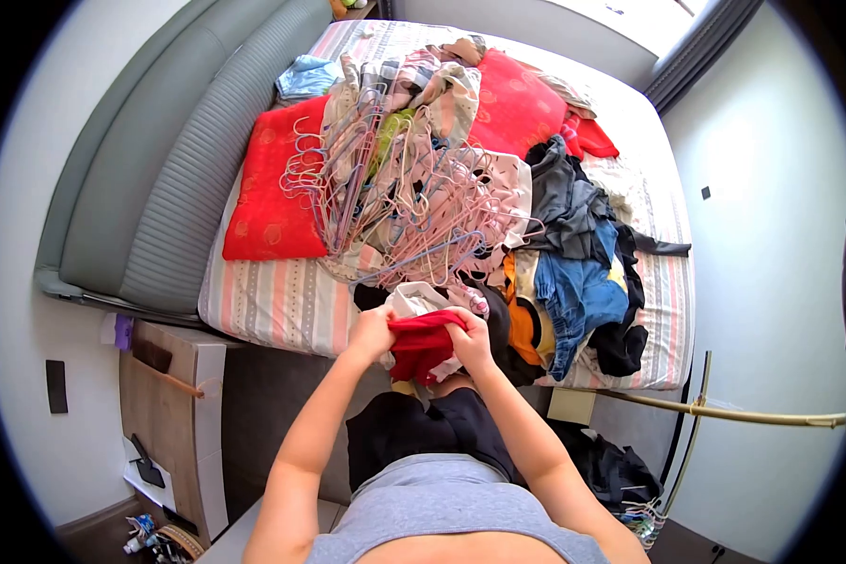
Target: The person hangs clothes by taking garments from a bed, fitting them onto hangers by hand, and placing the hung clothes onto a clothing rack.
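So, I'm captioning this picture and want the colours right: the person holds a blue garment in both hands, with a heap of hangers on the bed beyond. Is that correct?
Not quite: the head view shows that the garment is red, not blue. The left hand and right hand do both hold it, and the heap of hangers is on the bed beyond.

Underside of the red cloth (417, 346) is hidden; window (641, 30) cropped above.

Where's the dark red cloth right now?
In the head view, just below the middle, the dark red cloth is held between the left hand and right hand, by the near edge of the bed, below the hangers.
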Demonstrator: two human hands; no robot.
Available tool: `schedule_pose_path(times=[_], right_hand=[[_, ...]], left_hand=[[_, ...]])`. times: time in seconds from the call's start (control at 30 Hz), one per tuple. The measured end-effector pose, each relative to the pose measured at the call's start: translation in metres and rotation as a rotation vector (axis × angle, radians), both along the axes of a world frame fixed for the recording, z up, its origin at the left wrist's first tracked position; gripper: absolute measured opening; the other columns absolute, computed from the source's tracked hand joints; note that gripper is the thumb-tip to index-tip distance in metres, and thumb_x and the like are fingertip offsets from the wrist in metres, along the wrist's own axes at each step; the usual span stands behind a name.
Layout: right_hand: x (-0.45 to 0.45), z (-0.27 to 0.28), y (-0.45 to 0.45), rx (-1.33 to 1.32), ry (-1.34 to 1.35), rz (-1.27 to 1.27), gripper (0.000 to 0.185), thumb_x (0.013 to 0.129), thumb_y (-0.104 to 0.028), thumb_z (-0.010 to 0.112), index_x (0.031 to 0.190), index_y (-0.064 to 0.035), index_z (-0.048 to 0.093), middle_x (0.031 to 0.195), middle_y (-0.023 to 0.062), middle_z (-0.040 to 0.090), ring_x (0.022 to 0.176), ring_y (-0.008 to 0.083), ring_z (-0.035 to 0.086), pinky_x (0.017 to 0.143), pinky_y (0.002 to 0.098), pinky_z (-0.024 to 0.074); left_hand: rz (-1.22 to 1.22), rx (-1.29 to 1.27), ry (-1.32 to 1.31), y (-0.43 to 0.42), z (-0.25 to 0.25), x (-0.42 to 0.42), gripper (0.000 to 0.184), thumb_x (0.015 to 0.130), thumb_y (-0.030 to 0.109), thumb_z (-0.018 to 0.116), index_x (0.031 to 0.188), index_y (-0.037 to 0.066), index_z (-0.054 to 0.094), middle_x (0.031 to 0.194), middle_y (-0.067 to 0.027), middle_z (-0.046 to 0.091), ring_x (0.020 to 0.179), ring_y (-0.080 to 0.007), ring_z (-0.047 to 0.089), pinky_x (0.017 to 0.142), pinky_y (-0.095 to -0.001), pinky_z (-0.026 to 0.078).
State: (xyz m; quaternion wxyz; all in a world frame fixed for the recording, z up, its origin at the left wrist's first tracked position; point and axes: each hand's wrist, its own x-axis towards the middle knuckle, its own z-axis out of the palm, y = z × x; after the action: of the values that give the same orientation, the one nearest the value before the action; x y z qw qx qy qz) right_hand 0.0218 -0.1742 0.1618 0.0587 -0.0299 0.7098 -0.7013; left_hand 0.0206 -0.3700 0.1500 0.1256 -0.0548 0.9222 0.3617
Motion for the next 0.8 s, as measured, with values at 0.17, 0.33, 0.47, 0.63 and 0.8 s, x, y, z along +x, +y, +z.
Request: schedule_pose_path(times=[0.17, 0.33, 0.47, 0.63, 0.8], right_hand=[[-0.025, -0.008, 0.01, 0.059, 0.037, -0.054, 0.013, 0.081, 0.0, 0.054, 0.091, 0.0037, 0.061, 0.076, 0.0029, 0.061, 0.071, 0.007, 0.055, 0.066, 0.0208, 0.0443], [-0.063, -0.055, 0.025, 0.118, -0.058, -0.119, 0.015, 0.081, -0.003, 0.053, 0.093, 0.002, 0.061, 0.077, 0.0058, 0.062, 0.073, 0.01, 0.057, 0.068, 0.023, 0.0452], [-0.092, -0.056, 0.023, 0.066, -0.109, -0.099, 0.015, 0.085, -0.004, 0.05, 0.095, -0.0006, 0.06, 0.067, -0.0017, 0.055, 0.058, 0.0047, 0.049, 0.05, 0.02, 0.039], [-0.138, -0.043, 0.016, -0.121, -0.131, 0.164, 0.015, 0.088, -0.009, 0.052, 0.098, 0.0006, 0.059, 0.073, -0.0013, 0.058, 0.062, 0.0036, 0.05, 0.055, 0.019, 0.0414], [-0.167, -0.094, 0.04, -0.045, -0.48, 0.177, 0.017, 0.087, -0.018, 0.055, 0.089, -0.0023, 0.061, 0.066, -0.0009, 0.055, 0.056, 0.0064, 0.05, 0.053, 0.0194, 0.0412]], left_hand=[[0.141, -0.248, -0.109, -0.038, 0.001, -0.037, 0.008, 0.067, 0.009, 0.059, 0.073, 0.008, 0.062, 0.07, -0.0135, 0.063, 0.068, -0.0286, 0.062, 0.062, -0.0395, 0.049], [0.358, 1.011, -0.436, -0.026, 0.027, -0.072, 0.017, 0.073, -0.001, 0.05, 0.085, 0.004, 0.061, 0.083, -0.0083, 0.063, 0.076, -0.0218, 0.062, 0.071, -0.0365, 0.052], [0.608, 1.667, -0.227, -0.004, 0.022, -0.089, 0.022, 0.074, -0.001, 0.047, 0.093, 0.002, 0.058, 0.093, -0.0108, 0.062, 0.09, -0.0234, 0.059, 0.083, -0.0383, 0.047], [0.656, 1.668, -0.017, -0.008, 0.058, -0.136, 0.023, 0.072, -0.002, 0.04, 0.087, 0.001, 0.057, 0.09, -0.0107, 0.062, 0.086, -0.022, 0.06, 0.083, -0.0348, 0.047], [0.788, 1.344, 0.043, -0.02, 0.018, -0.138, 0.027, 0.069, -0.003, 0.041, 0.091, -0.003, 0.057, 0.09, -0.0099, 0.061, 0.082, -0.0197, 0.059, 0.08, -0.0304, 0.047]])
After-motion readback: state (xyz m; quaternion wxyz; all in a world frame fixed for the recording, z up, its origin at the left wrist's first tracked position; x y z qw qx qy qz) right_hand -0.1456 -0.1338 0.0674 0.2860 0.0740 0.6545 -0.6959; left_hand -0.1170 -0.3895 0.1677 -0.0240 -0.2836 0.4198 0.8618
